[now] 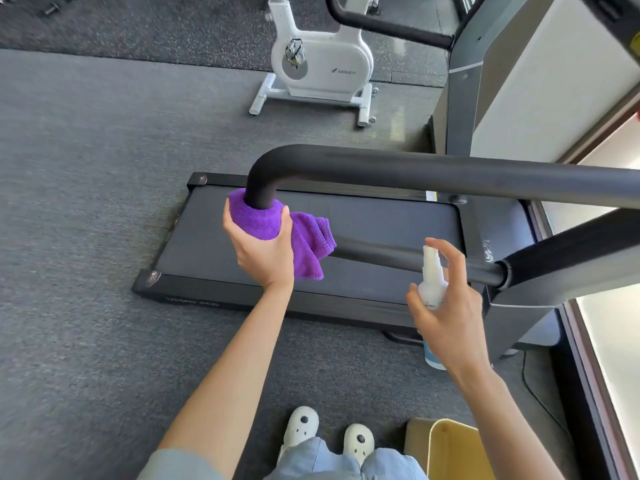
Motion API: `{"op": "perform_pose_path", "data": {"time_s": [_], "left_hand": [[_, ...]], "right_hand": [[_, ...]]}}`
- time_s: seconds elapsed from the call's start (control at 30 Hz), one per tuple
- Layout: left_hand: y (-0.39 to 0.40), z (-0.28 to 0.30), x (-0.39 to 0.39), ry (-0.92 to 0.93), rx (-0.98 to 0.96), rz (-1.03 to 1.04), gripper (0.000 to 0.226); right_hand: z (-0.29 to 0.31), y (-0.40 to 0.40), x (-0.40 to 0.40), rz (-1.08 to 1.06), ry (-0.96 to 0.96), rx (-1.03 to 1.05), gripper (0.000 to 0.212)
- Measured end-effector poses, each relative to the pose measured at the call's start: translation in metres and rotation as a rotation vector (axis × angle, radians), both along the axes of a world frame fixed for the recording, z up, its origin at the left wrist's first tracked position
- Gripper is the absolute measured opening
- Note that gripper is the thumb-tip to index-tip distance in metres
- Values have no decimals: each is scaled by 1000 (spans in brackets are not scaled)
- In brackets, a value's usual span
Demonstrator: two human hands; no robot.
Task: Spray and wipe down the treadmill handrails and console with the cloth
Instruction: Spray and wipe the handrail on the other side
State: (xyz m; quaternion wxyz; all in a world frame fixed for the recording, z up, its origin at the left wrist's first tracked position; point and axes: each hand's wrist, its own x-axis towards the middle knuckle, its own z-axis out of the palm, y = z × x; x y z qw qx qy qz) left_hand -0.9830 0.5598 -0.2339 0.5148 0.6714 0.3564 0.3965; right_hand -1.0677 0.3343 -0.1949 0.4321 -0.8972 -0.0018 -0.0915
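A black padded handrail [433, 173] runs from the right across the middle of the view and bends down at its left end. My left hand [265, 252] grips a purple cloth [277, 225] wrapped around that bent end; a loose flap of cloth hangs to the right. My right hand [450, 306] holds a white spray bottle [432, 282] upright below the rail, forefinger raised over the nozzle. A second black rail [415, 261] lies lower, behind the bottle. The console is not clearly in view.
The treadmill deck [311, 258] lies on grey carpet below the rails. A white exercise bike [322, 64] stands behind. The treadmill's grey upright [519, 317] and a window are at the right. A yellow container [450, 448] sits by my white shoes.
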Motion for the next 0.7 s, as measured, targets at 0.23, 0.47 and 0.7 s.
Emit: {"op": "perform_pose_path", "data": {"time_s": [0.23,0.47,0.7], "left_hand": [[-64,0,8,53,-510,95,107],[-150,-11,18,69,-739,136,102],[-198,-15,19,92,-802,125,97]], "right_hand": [[-5,-16,-5,13,12,9,64],[-5,-59,-8,2,3,1,66],[-10,-113,-18,-67,29,2,71]]}}
